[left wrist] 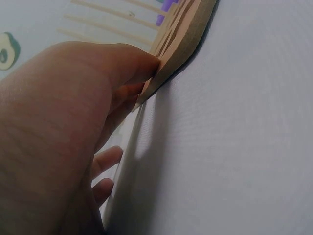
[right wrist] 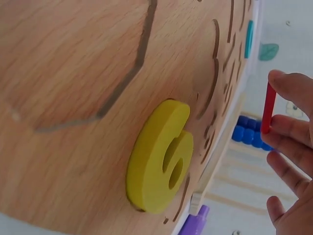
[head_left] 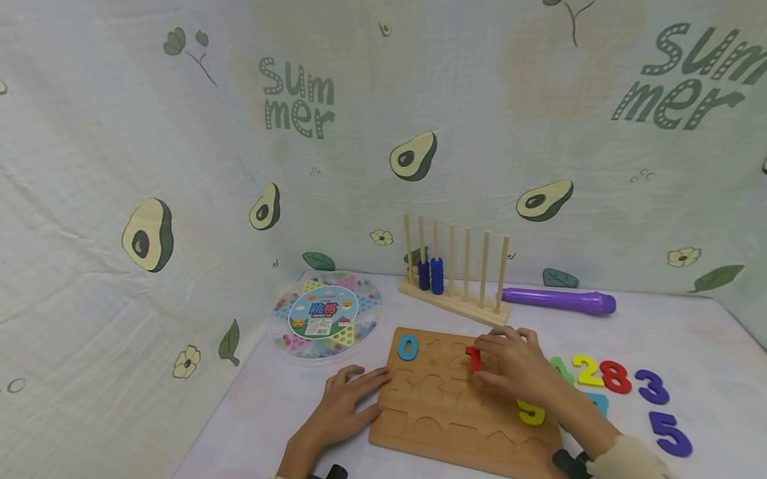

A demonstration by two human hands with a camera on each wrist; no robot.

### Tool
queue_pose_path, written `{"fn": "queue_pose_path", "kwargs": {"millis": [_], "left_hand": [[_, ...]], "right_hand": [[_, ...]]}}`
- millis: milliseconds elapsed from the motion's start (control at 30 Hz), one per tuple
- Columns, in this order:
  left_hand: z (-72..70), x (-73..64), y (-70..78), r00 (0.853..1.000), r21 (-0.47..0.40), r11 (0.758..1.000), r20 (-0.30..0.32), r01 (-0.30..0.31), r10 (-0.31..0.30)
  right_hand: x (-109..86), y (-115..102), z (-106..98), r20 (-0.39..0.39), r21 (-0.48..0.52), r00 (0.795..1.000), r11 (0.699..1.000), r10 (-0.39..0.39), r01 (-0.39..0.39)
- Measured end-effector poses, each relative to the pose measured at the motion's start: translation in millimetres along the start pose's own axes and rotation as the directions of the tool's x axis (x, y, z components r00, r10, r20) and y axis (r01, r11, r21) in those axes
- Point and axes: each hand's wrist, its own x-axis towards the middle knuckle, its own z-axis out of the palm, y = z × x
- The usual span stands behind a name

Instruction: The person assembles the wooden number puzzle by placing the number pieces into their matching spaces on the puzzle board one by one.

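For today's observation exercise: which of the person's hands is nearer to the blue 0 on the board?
Left. The left hand rests at the wooden board's edge, below the blue 0; the right hand pinches the red 1 farther right.

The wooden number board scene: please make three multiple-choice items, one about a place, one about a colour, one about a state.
1. Where is the blue 0?
A. on the rod rack
B. in the board's top left recess
C. on the round box

2. What colour is the piece that the right hand pinches?
A. red
B. green
C. purple

3. How is the left hand?
A. lifted in the air
B. holding a number
C. pressing the wooden board at its left edge

Answers: 1 B, it sits in the board. 2 A, the red number shows between the fingers. 3 C, fingers touch the board's edge.
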Motion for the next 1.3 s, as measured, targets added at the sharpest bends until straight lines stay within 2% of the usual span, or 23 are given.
{"fn": "queue_pose_path", "kwargs": {"millis": [300, 767, 1100, 1300], "left_hand": [[0.1, 0.1, -0.3, 1.0, -0.003, 1.0, -0.002, 0.0, 0.0], [0.0, 0.9, 0.2, 1.0, -0.008, 1.0, 0.011, 0.021, -0.021], [0.0, 0.4, -1.2, 0.999, -0.006, 0.999, -0.018, -0.045, 0.044], [0.6, 0.0, -1.5, 0.999, -0.004, 0.999, -0.018, -0.042, 0.042]], "right_hand": [[10.9, -5.6, 7.9, -0.015, -0.024, 0.999, 0.999, -0.045, 0.044], [26.9, -8.6, 21.8, 0.019, -0.006, 0.999, 0.999, -0.037, 0.037], [38.7, -14.6, 25.4, 0.043, -0.013, 0.998, 0.998, -0.053, 0.053], [44.9, -18.9, 31.4, 0.054, -0.018, 0.997, 0.998, -0.052, 0.053]]}}
